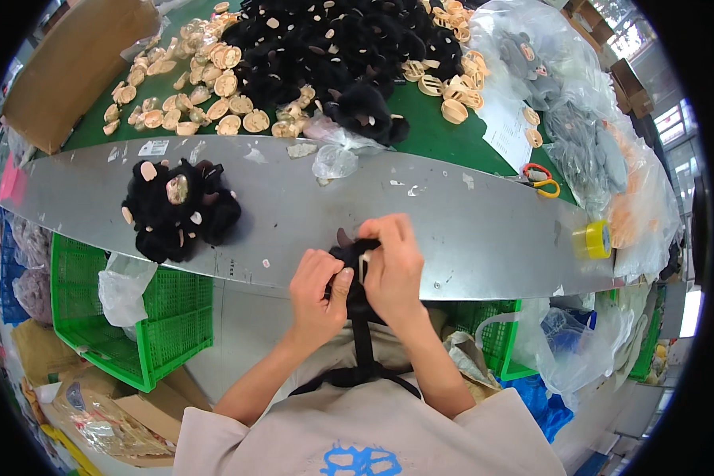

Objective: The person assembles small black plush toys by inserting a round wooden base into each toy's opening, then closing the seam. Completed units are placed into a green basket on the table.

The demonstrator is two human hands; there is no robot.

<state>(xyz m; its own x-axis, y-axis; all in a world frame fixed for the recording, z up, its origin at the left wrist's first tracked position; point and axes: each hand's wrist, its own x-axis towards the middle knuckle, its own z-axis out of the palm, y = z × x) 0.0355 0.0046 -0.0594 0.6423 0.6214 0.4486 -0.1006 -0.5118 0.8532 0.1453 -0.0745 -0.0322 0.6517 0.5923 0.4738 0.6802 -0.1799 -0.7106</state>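
Both my hands hold one small black plush toy (347, 255) at the near edge of the grey metal table (468, 222). My left hand (316, 292) grips its lower left side. Over its top and right side, my right hand (393, 266) closes, pinching a small pale piece against it. Most of the toy is hidden by my fingers. A small heap of finished black plush toys with beige faces (176, 208) lies on the table to my left.
A big pile of black plush toys (333, 47) and several beige plastic face pieces (190, 95) cover the green surface behind. Scissors (541, 181), yellow tape roll (595, 239) and bags of grey plush (587, 135) lie right. Green crates (151, 317) stand below.
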